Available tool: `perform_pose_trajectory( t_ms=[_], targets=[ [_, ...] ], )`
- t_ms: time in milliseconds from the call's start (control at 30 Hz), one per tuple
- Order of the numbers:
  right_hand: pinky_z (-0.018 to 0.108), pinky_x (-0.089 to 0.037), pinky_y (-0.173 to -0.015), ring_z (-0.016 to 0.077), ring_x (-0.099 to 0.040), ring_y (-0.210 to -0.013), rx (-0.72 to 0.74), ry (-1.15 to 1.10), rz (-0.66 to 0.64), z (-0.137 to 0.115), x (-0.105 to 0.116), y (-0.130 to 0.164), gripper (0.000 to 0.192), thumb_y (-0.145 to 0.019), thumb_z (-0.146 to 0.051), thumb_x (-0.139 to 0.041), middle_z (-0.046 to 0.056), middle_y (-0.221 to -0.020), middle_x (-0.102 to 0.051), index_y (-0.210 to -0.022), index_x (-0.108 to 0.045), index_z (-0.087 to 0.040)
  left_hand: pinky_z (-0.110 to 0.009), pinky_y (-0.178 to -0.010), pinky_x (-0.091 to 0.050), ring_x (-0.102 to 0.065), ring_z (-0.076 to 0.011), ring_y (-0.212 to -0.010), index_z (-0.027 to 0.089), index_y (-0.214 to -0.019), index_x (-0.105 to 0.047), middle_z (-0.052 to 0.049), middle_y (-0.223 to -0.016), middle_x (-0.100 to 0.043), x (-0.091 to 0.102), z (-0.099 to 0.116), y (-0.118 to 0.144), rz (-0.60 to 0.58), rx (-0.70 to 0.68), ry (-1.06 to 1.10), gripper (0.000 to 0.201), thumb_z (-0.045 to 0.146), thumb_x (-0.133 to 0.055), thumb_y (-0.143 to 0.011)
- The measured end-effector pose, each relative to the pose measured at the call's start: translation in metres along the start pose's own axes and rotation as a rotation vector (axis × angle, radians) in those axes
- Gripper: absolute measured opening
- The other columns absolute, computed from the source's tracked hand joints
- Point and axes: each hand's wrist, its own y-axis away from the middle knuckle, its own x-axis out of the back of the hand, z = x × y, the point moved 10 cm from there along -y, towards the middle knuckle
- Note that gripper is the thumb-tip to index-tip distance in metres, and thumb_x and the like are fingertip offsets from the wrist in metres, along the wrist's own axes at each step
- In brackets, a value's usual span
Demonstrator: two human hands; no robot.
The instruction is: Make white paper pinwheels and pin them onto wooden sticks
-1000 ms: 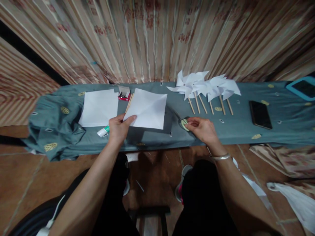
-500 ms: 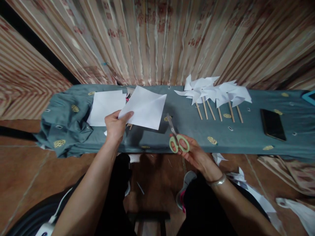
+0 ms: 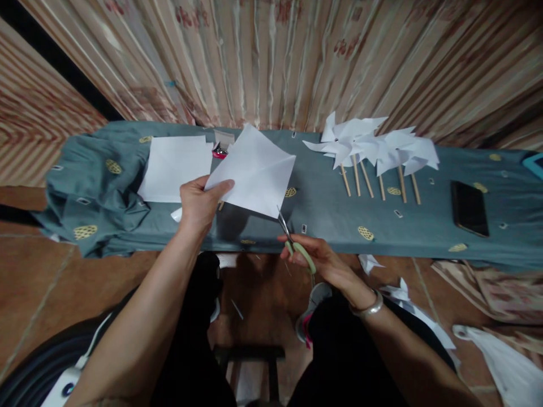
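My left hand (image 3: 199,204) pinches one corner of a white square of paper (image 3: 258,172), thumb on top. Faint crease lines cross the sheet, which is held above the cloth-covered bench. My right hand (image 3: 311,254) is closed on green-handled scissors (image 3: 303,255). Their blade tips point up and left, right by the paper's lower corner; whether they touch it I cannot tell. Behind my left hand lies a stack of white paper (image 3: 176,169). Beside it sits a small red box (image 3: 220,151), partly hidden by the held sheet.
Several white paper pinwheels (image 3: 382,144) on wooden sticks lie at the back right. A black phone (image 3: 469,208) rests farther right on the grey-green cloth (image 3: 339,220). Paper scraps (image 3: 418,314) and a white plastic bag (image 3: 500,362) are on the floor. A patterned curtain (image 3: 263,62) hangs behind.
My right hand has turned the scissors and brought their tips left to the paper's lower corner. My left hand keeps its pinch on the sheet. The view has shifted slightly.
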Motion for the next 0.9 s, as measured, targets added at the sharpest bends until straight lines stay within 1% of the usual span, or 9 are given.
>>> perform_pose_trajectory(
  t_ms=[133,300,533,633,800,900],
  targets=[
    [0.027,-0.046,-0.064,0.0126,-0.054,-0.073,0.007,0.007,-0.02,0.002,0.0,-0.002,0.05,-0.077,-0.051,-0.072,0.002,-0.082,-0.064,-0.114,-0.068,-0.018,-0.023,-0.045,-0.036,-0.046,-0.0099,-0.049,0.017,-0.054,-0.064,0.003,-0.055,-0.057,-0.006,-0.003,0.004,-0.024,0.03,0.008,0.02,0.027,-0.08,-0.048],
    [0.027,-0.044,-0.064,0.0126,-0.052,-0.072,-0.01,0.016,-0.011,0.006,0.002,-0.001,0.057,-0.077,-0.055,-0.071,0.003,-0.082,-0.063,-0.117,-0.066,-0.016,-0.022,-0.043,-0.032,-0.042,-0.0085,-0.045,0.017,-0.051,-0.062,0.004,-0.049,-0.052,-0.011,-0.002,0.007,-0.073,0.027,0.04,0.021,0.024,-0.081,-0.049],
    [0.028,-0.043,-0.065,0.0129,-0.052,-0.073,-0.009,0.046,-0.008,0.0,0.001,0.0,0.054,-0.077,-0.054,-0.071,0.002,-0.081,-0.062,-0.116,-0.067,-0.016,-0.022,-0.043,-0.032,-0.043,-0.008,-0.047,0.016,-0.054,-0.065,0.003,-0.052,-0.055,-0.013,-0.003,0.009,-0.079,0.029,0.047,0.018,0.023,-0.08,-0.049],
    [0.027,-0.042,-0.062,0.012,-0.051,-0.071,-0.008,0.036,-0.015,0.001,0.001,0.0,0.053,-0.079,-0.052,-0.07,0.002,-0.08,-0.061,-0.117,-0.066,-0.016,-0.021,-0.044,-0.033,-0.043,-0.0079,-0.047,0.016,-0.054,-0.066,0.003,-0.052,-0.055,-0.014,-0.003,0.01,-0.081,0.03,0.053,0.016,0.022,-0.08,-0.049],
    [0.027,-0.043,-0.066,0.0121,-0.051,-0.072,0.01,0.055,-0.025,0.002,0.001,-0.001,0.051,-0.08,-0.052,-0.069,0.002,-0.08,-0.062,-0.116,-0.067,-0.016,-0.021,-0.043,-0.033,-0.043,-0.0074,-0.046,0.015,-0.054,-0.066,0.003,-0.053,-0.056,-0.014,-0.003,0.011,-0.085,0.037,0.061,0.015,0.021,-0.079,-0.049],
    [0.027,-0.043,-0.064,0.0118,-0.051,-0.071,0.005,0.058,-0.02,0.003,0.002,-0.002,0.051,-0.079,-0.052,-0.069,0.002,-0.081,-0.063,-0.117,-0.067,-0.017,-0.021,-0.043,-0.033,-0.043,-0.0073,-0.046,0.014,-0.055,-0.067,0.004,-0.053,-0.056,-0.013,-0.004,0.012,-0.081,0.04,0.05,0.015,0.02,-0.08,-0.05]
  ],
)
